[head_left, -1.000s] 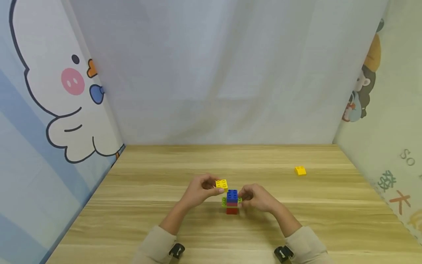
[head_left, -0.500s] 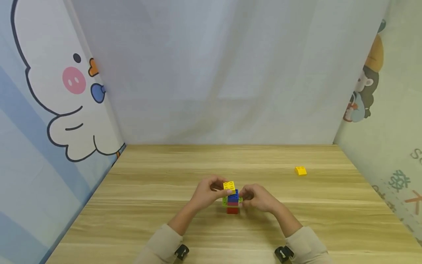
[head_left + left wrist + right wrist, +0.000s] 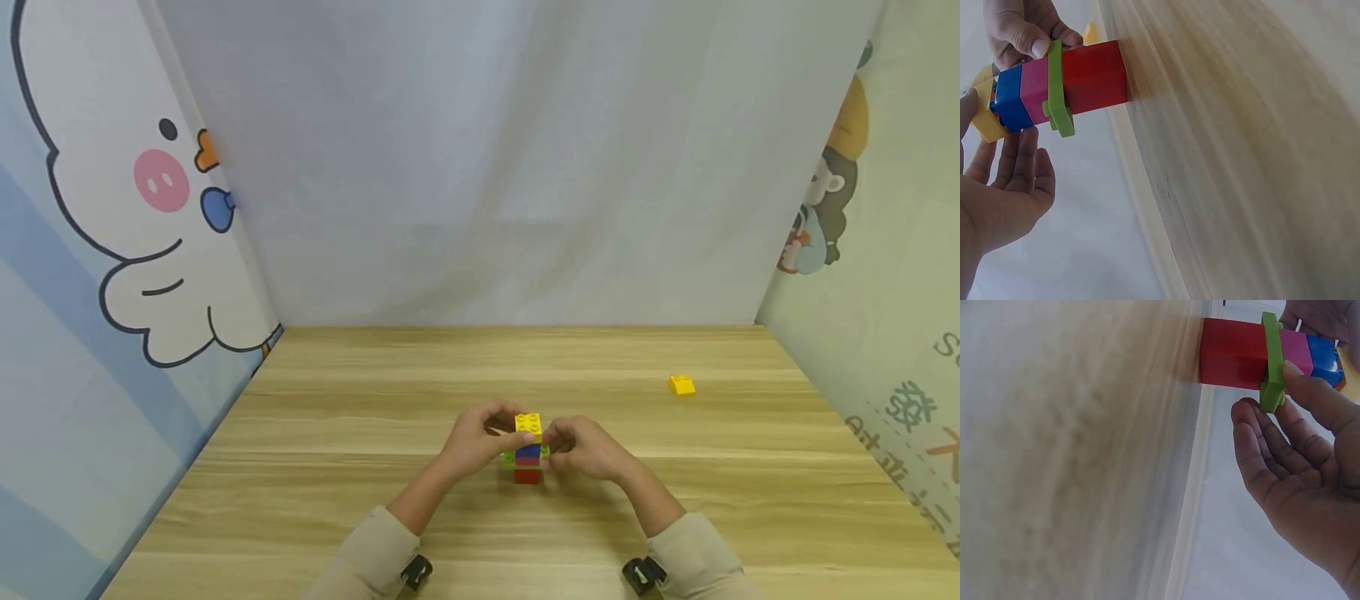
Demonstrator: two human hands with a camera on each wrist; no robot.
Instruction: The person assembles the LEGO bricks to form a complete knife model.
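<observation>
At the far left, a light blue wall (image 3: 52, 367) bears a big white cartoon figure (image 3: 82, 192) with a pink snout, its outline reaching down near the edge of the wood-grained surface (image 3: 360, 375). A pale grey cloth (image 3: 480, 167) fills the back. Further right, a beige left sleeve (image 3: 371, 546) comes up from the bottom edge, with a small black device (image 3: 417, 572) at its cuff.

The left hand (image 3: 472, 442) pinches a four-stud yellow block (image 3: 528, 421), the thumb across its near side and fingers behind it. That block sits at the top of an upright tower standing on the surface, right between the two hands. In the left wrist view, blue studs show in a gap under the yellow block, so it is not pressed fully down. Below it come a blue block (image 3: 528, 451), a pink block (image 3: 1034, 89), a thin green piece (image 3: 1055, 81) that juts out on both sides, and a tall red block (image 3: 527, 477) at the base.

The right hand (image 3: 592, 450) grips the green piece by its right end, the thumb also close against the pink block. Past it are the right sleeve (image 3: 697, 546) and another black device (image 3: 644, 575). Farther back, a sloped yellow block (image 3: 682, 386) lies on the surface, well apart from the tower. At the far right, a pale green wall (image 3: 900, 275) carries a printed figure (image 3: 832, 200) and lettering.
</observation>
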